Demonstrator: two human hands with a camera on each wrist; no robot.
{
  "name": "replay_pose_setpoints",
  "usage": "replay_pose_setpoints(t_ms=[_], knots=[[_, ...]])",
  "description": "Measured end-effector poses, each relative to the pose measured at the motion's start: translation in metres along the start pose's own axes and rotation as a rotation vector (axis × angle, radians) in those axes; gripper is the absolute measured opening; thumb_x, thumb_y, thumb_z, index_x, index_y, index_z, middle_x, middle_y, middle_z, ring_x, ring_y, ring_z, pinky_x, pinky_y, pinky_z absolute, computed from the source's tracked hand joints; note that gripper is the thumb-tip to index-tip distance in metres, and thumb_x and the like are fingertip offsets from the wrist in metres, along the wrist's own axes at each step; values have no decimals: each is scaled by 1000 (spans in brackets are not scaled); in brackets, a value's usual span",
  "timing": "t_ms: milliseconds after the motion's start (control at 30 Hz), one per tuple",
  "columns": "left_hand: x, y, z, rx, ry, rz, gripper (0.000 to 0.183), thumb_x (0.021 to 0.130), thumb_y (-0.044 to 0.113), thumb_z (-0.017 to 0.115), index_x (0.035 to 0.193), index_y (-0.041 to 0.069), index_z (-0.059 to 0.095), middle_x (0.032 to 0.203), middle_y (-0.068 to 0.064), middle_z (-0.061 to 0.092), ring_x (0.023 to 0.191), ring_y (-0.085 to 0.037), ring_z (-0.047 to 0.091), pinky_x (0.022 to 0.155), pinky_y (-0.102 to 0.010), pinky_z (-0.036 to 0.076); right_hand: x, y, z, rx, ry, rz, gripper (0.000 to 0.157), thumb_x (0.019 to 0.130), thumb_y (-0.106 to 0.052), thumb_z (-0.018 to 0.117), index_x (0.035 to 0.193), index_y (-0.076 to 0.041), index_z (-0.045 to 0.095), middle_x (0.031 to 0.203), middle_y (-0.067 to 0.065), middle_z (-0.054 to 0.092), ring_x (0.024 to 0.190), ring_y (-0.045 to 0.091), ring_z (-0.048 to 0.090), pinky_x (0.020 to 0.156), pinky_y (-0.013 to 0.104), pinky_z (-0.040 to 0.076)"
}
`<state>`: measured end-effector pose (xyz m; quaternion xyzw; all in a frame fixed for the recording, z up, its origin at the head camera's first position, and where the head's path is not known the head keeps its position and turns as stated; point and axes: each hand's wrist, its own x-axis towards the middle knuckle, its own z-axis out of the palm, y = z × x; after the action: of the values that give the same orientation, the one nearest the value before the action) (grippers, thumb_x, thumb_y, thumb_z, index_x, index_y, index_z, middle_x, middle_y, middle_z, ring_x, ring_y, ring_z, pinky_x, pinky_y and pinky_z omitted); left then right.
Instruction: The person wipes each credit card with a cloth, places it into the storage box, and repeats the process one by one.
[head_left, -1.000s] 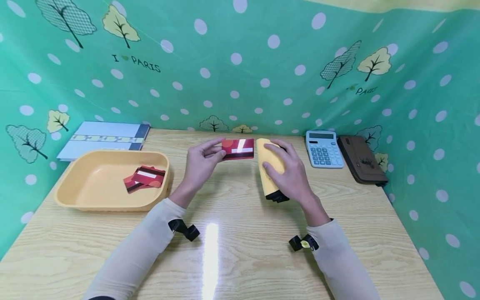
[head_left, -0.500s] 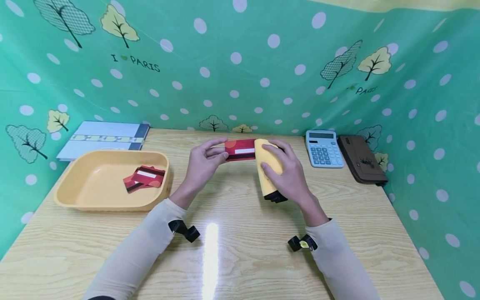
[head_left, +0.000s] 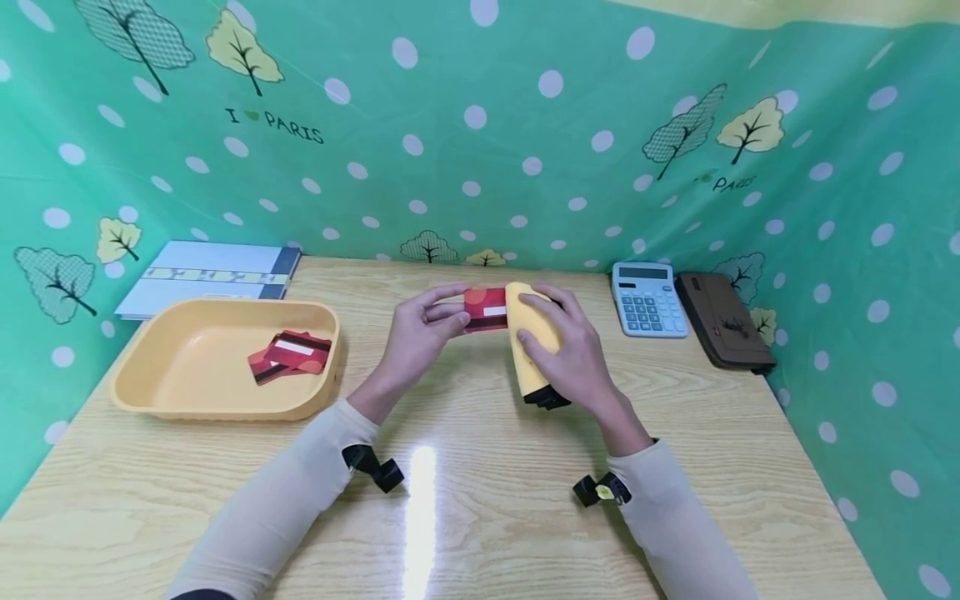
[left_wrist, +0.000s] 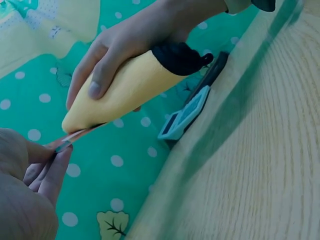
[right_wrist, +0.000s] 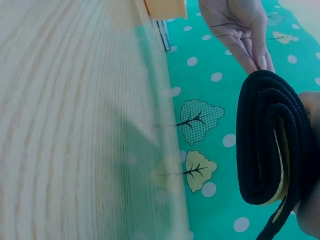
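Note:
My left hand pinches a red bank card with a dark stripe between thumb and fingers. The card's far end is hidden at the left edge of a yellow, soft-looking rolled cloth bundle. My right hand grips this bundle from the right, thumb across its front. In the right wrist view, the bundle's black end shows several folded layers. The left wrist view shows the card edge-on, its end tucked at a dark slit near the bundle's tip. Both hands are above the table.
A yellow plastic basin at the left holds several red cards. Behind it lies a notebook. A light blue calculator and a brown wallet lie at the back right. A patterned green curtain stands behind the table.
My left hand has moved right with the card, and less of the card shows beside the bundle. The right hand and bundle have shifted slightly left.

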<state>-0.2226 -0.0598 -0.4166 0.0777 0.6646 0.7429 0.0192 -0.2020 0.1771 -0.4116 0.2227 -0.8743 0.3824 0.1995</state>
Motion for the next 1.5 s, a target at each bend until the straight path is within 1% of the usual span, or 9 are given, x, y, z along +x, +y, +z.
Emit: replay_pose_setpoints(t_ms=[100, 233, 400, 533, 700, 967, 1167, 1333, 1500], knots=[[-1, 0, 2, -19, -10, -1, 43, 94, -5, 68, 137, 4, 64, 117, -28, 74, 105, -26, 77, 90, -31, 64, -1, -2, 0, 1, -3, 2, 48, 93, -15, 76, 140, -17, 64, 150, 9, 53, 132, 29, 56, 96, 47, 54], [-3, 0, 4, -30, -29, 0, 44, 95, -4, 68, 138, 4, 63, 119, -27, 73, 105, -23, 77, 90, -32, 64, -1, -5, 2, 12, -12, -5, 48, 93, -15, 76, 140, -17, 64, 152, 9, 52, 135, 29, 54, 101, 49, 53], [-5, -1, 6, -43, -55, -3, 44, 96, -3, 68, 138, 7, 63, 120, -25, 74, 105, -24, 77, 91, -32, 63, -3, -9, 7, 24, -28, -41, 48, 94, -15, 76, 140, -16, 64, 153, 8, 51, 139, 27, 52, 105, 50, 53], [-6, -2, 7, -57, -69, 1, 42, 96, -3, 67, 137, 6, 63, 120, -24, 74, 106, -25, 77, 92, -33, 63, -5, -12, 11, 36, -27, -78, 48, 93, -14, 76, 140, -15, 64, 153, 9, 51, 139, 27, 53, 100, 48, 56], [-5, -4, 9, -94, -80, 9, 40, 97, -4, 66, 137, 4, 63, 120, -26, 73, 103, -25, 78, 93, -35, 63, -6, -14, 16, 48, -23, -97, 48, 93, -13, 76, 140, -15, 64, 152, 8, 52, 138, 28, 54, 93, 46, 58], [-5, -6, 9, -75, -76, 13, 41, 97, -4, 66, 137, 6, 63, 120, -26, 73, 100, -19, 78, 92, -35, 63, -6, -15, 20, 71, -25, -107, 49, 92, -12, 77, 139, -14, 65, 151, 9, 53, 141, 28, 52, 102, 48, 55], [-5, -5, 7, -67, -79, 13, 41, 97, -5, 66, 137, 5, 63, 119, -26, 73, 102, -22, 78, 92, -35, 64, -5, -13, 19, 51, -34, -113, 49, 92, -14, 77, 139, -14, 64, 151, 9, 54, 137, 28, 55, 100, 47, 56], [-5, -1, 5, -50, -71, 17, 44, 96, -5, 66, 139, 3, 61, 119, -26, 73, 104, -24, 77, 91, -34, 64, -4, -11, 12, 38, -32, -91, 49, 92, -13, 77, 140, -15, 64, 151, 10, 54, 134, 29, 58, 100, 48, 56], [-3, 4, 3, -41, -43, 32, 44, 95, -5, 67, 138, 0, 62, 117, -28, 73, 101, -20, 78, 89, -34, 65, -2, -6, 4, 34, -12, -31, 50, 93, -13, 76, 141, -17, 64, 152, 9, 54, 131, 29, 58, 96, 46, 54]])
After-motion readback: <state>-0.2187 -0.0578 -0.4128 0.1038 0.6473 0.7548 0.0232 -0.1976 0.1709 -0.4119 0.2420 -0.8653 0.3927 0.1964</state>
